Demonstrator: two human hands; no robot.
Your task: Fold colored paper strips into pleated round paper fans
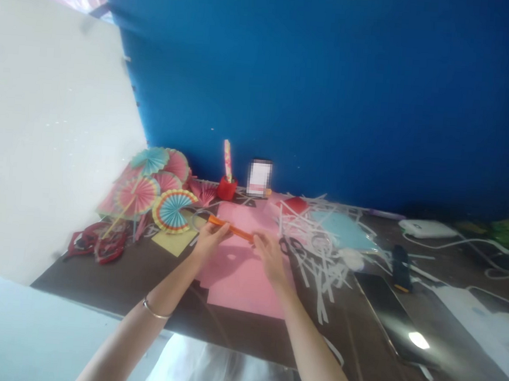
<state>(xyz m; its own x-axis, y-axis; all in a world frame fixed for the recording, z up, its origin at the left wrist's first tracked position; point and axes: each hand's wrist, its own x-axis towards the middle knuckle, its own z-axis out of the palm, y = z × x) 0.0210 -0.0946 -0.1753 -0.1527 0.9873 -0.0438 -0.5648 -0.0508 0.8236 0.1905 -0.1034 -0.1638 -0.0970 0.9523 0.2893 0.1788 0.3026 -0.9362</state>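
Between my hands stretches a narrow orange folded paper strip (238, 231), held just above pink sheets (246, 290) on the dark table. My left hand (210, 237) is closed on its left end, and my right hand (267, 251) pinches its right end. Left of my left hand lie a yellow sheet (173, 240) and a round pleated paper fan (173, 210) in blue, yellow and orange. Dark-handled scissors (293, 246) lie just right of my right hand, partly covered by white paper strips (325, 275).
More paper fans (137, 196) are heaped at the left, behind a red bundle (100, 243). A red holder (227, 188) stands at the back. To the right are a light blue sheet (343, 230), a black phone (394, 319), a white device (428, 229) and cables. A blue wall (333, 91) rises behind.
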